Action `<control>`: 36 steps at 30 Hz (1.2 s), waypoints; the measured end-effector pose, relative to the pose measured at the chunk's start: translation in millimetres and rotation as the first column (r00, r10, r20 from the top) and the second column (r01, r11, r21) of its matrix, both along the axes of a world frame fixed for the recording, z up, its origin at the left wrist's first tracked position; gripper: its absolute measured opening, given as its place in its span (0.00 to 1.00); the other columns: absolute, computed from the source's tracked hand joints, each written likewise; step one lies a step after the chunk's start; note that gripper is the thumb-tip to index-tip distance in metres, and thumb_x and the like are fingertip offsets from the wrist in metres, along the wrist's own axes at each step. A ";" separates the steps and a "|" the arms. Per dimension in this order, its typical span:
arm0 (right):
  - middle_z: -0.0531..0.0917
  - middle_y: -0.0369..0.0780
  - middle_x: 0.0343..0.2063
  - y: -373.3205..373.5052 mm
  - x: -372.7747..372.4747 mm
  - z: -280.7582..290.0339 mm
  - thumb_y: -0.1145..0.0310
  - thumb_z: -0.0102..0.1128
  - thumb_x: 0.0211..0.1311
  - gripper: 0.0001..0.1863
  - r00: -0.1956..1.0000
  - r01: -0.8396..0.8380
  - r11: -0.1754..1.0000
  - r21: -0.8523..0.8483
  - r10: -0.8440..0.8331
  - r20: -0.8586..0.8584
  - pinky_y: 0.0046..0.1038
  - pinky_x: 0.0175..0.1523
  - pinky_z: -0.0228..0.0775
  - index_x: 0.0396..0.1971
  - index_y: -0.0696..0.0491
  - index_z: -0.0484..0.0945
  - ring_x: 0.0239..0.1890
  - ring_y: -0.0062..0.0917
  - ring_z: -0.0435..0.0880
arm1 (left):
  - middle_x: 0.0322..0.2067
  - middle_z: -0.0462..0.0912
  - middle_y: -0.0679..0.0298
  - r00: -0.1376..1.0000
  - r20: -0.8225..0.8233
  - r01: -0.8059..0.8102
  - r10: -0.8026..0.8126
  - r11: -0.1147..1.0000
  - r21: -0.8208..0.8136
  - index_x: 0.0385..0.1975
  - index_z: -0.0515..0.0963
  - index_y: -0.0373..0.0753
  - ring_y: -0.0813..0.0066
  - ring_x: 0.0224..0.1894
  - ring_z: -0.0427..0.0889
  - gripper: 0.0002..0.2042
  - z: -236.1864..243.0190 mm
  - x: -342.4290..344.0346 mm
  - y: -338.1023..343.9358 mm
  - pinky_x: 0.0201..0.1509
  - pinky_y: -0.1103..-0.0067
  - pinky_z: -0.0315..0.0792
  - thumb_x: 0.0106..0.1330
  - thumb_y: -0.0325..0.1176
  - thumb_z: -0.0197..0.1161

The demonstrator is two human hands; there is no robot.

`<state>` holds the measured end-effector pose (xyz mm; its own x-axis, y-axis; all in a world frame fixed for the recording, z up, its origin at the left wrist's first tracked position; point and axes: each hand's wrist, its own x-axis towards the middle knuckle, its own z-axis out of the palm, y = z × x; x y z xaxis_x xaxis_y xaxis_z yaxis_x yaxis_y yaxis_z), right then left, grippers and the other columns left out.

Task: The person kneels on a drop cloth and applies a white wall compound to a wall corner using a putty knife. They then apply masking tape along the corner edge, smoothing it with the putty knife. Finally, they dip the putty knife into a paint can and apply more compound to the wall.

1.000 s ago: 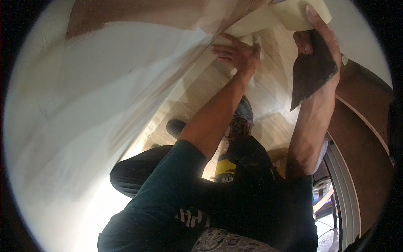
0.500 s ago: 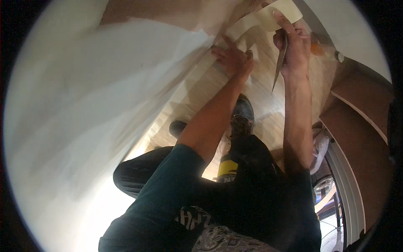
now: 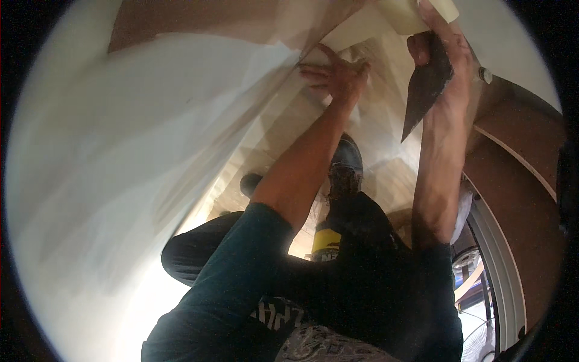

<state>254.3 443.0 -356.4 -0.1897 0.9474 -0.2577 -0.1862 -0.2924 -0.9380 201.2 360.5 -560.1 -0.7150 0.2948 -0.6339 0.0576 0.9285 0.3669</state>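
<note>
Two bare hands work forward of a black work shoe with a scuffed toe (image 3: 347, 158), which serves here as the landmark. Ahead of it and to its left, the left hand (image 3: 339, 78) lies with its fingers spread apart, clasping nothing that shows, their tips at the foot of a broad white-painted wall (image 3: 139, 120). That flat spread probably serves to press and steady the near end of a wide, cream-coloured, thin strip (image 3: 350, 30); whether the strip is stuck there, I cannot tell. Farther ahead and to the shoe's right, the strip runs into a wide cream-coloured roll (image 3: 403, 19), partly cut off by the view's upper edge.

The right hand (image 3: 459, 54) is clamped on that roll, its thumb laid over it, most likely so the strip between the hands hangs taut rather than loose. Its curled fingers also grip a dark, thin, pointed blade (image 3: 427, 84) whose tip slants back toward the shoe; tucking it against the palm seems to leave the thumb free for the roll. Pale wood-look floor (image 3: 386, 127) surrounds the shoe, and brown curved-looking boards (image 3: 512, 114) stand well to its right.
</note>
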 end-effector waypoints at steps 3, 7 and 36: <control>0.79 0.30 0.22 -3.7 -1.1 9.6 0.64 0.71 0.62 0.12 0.999 -0.018 1.000 0.017 0.017 0.049 0.16 0.22 0.56 0.40 0.55 0.83 0.17 0.10 0.66 | 0.67 0.20 0.16 1.000 0.002 0.007 -0.007 1.000 -0.005 0.77 0.29 0.47 0.16 0.71 0.20 0.66 2.1 -2.5 -0.8 0.67 0.28 0.36 0.51 0.62 0.75; 0.79 0.29 0.23 -5.0 1.5 7.1 0.65 0.70 0.62 0.11 0.997 -0.068 0.997 -0.034 0.069 0.044 0.16 0.23 0.56 0.41 0.54 0.83 0.17 0.10 0.66 | 0.67 0.20 0.16 1.000 -0.030 0.006 -0.008 0.998 -0.061 0.77 0.30 0.45 0.16 0.71 0.21 0.65 -2.9 3.2 5.4 0.66 0.28 0.37 0.52 0.62 0.73; 0.86 0.36 0.29 0.5 12.9 -46.6 0.69 0.65 0.66 0.08 0.977 -0.121 0.992 -0.017 0.116 -0.179 0.21 0.31 0.74 0.41 0.56 0.82 0.26 0.17 0.82 | 0.69 0.58 0.32 0.794 -0.469 0.580 -0.388 0.715 0.390 0.68 0.58 0.20 0.35 0.73 0.54 0.46 -48.1 31.8 -73.7 0.78 0.49 0.41 0.65 0.59 0.60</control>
<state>267.2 443.5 -402.9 -0.3457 0.9082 -0.2359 -0.3114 -0.3482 -0.8842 233.0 286.8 -608.1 -0.5129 0.8569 -0.0522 0.6517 0.4282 0.6260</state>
